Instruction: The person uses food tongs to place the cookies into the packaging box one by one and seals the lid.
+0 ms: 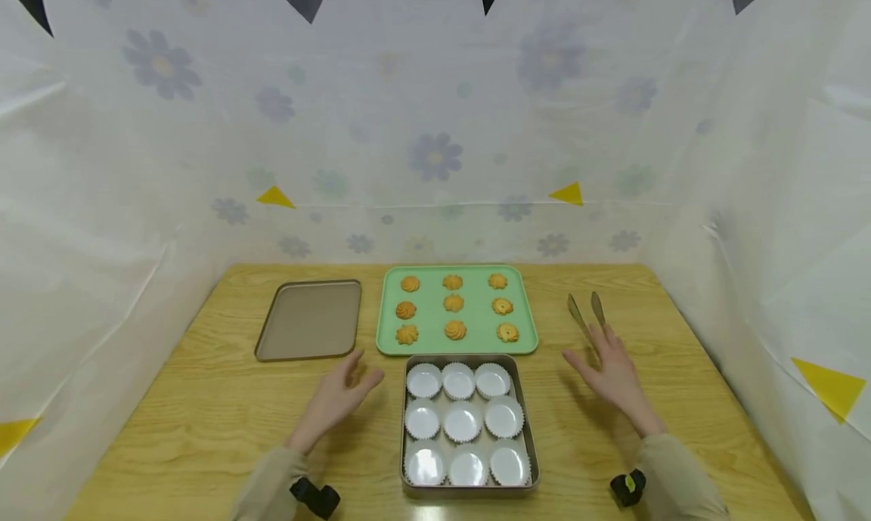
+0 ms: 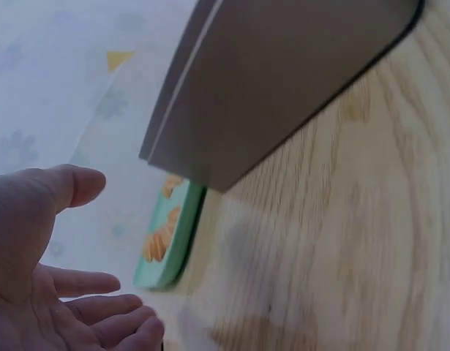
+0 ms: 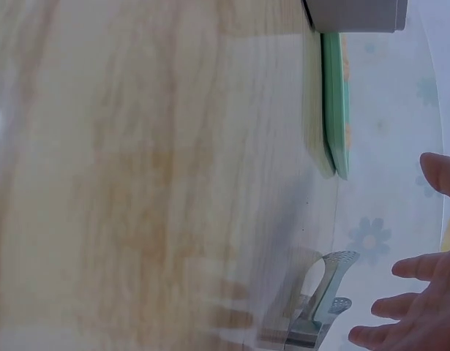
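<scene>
Wooden table [image 1: 204, 400], with a flower-printed sheet [image 1: 381, 128] behind it, bears metal tongs [image 1: 579, 315] at the right. They lie ahead of the right hand [image 1: 615, 377], partly hidden by it; their long axis runs away from the person, leaning slightly left. This hand is the nearer one, fingers spread and holding nothing. Cookies [image 1: 455, 330] lie on the green tray [image 1: 430, 341]. Beyond the pan [image 1: 469, 492] of white cups [image 1: 463, 421], the left hand [image 1: 336, 400] is well apart, relaxed, with nothing held, near the brown tray [image 1: 309, 320].
</scene>
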{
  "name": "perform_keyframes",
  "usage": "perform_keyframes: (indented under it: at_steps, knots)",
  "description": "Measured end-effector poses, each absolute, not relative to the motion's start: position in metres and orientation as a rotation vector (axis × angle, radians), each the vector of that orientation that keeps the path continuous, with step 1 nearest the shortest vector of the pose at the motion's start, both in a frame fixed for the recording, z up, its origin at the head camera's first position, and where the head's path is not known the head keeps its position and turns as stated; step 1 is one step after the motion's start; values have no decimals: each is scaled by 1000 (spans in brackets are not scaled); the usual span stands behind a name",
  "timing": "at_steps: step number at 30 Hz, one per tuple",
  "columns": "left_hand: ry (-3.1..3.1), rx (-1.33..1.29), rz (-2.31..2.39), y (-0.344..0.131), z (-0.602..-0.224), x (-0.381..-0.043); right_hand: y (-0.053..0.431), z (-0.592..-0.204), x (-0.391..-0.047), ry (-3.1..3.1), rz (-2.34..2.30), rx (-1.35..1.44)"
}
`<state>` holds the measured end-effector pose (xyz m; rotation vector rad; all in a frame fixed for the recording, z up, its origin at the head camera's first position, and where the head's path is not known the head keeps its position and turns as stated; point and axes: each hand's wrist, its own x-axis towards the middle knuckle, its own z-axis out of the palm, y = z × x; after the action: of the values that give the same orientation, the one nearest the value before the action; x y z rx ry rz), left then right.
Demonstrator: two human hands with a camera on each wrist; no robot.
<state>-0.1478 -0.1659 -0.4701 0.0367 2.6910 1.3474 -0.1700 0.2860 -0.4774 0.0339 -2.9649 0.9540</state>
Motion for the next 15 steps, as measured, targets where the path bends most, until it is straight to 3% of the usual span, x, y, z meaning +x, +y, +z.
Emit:
perform_keyframes:
  at_steps: [15]
  knots:
    - [2425, 167, 1527, -128, -458, -128, 296, -475, -183, -3022, 877, 69]
